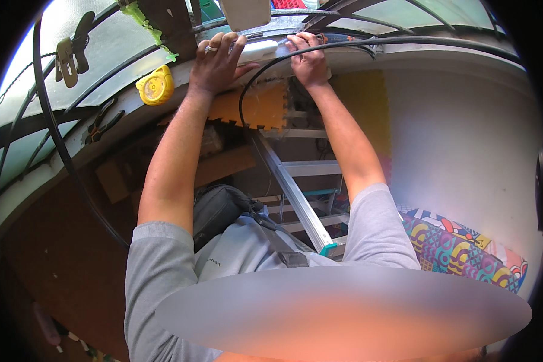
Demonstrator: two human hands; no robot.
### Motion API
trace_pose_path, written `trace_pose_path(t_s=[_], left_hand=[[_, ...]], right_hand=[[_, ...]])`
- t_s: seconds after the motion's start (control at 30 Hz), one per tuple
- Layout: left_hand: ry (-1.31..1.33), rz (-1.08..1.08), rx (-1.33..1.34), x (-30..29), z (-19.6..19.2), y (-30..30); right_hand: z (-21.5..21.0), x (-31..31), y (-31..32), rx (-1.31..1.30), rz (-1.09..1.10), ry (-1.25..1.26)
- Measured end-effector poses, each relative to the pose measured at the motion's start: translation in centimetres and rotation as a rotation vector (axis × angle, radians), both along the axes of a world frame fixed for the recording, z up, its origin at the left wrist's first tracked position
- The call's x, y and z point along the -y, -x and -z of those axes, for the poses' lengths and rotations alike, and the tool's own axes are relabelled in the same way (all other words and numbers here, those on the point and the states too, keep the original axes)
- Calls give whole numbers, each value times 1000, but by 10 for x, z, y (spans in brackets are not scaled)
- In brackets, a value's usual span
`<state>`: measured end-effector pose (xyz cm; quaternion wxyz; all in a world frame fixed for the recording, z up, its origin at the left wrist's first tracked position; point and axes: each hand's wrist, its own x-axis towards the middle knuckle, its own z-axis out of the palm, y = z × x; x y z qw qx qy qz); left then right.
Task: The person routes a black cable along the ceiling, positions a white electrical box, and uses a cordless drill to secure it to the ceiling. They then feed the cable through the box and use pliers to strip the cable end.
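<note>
Both my arms reach up to a ledge below a window. My left hand [217,63] has its fingers curled over the left end of a white cylindrical piece [260,50], the thumb stretched along its near side. A ring shows on one finger. Just past the piece's right end, my right hand [308,60] is closed, fingertips pinched near a thin part that I cannot make out. Beside that hand passes a looping black cable [245,96]. An orange and blue object [339,38], perhaps a tool handle, lies to its right.
On the ledge at left are a yellow tape measure [155,86] and pliers [104,123]. A spring clamp [70,57] is on the window bars. Below stands an aluminium ladder [298,196]. A black bag [220,211] hangs at my chest; patterned fabric [464,247] lies lower right.
</note>
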<state>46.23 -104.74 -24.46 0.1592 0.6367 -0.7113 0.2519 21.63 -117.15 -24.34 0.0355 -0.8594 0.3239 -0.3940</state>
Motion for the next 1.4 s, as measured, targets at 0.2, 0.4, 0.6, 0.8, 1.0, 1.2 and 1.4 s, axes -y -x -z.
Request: trace_pose_path(t_s=[0.2, 0.4, 0.6, 0.8, 1.0, 1.2, 1.4], left_hand=[[0, -5, 6, 1, 1, -2], [25, -16, 38, 1, 1, -5], [29, -42, 60, -2, 0, -5], [63, -28, 46, 0, 3, -5], [67, -22, 41, 1, 8, -6], [85, 6, 26, 2, 9, -7], [133, 44, 26, -2, 6, -9]], right_hand=[[-11, 3, 11, -14, -22, -48], [-4, 0, 7, 25, 64, -3], [0, -5, 5, 109, 108, 0], [-4, -8, 2, 95, 172, -132], [-4, -3, 3, -34, 93, -11], [-10, -8, 2, 131, 236, 8], [-56, -32, 42, 299, 412, -500]])
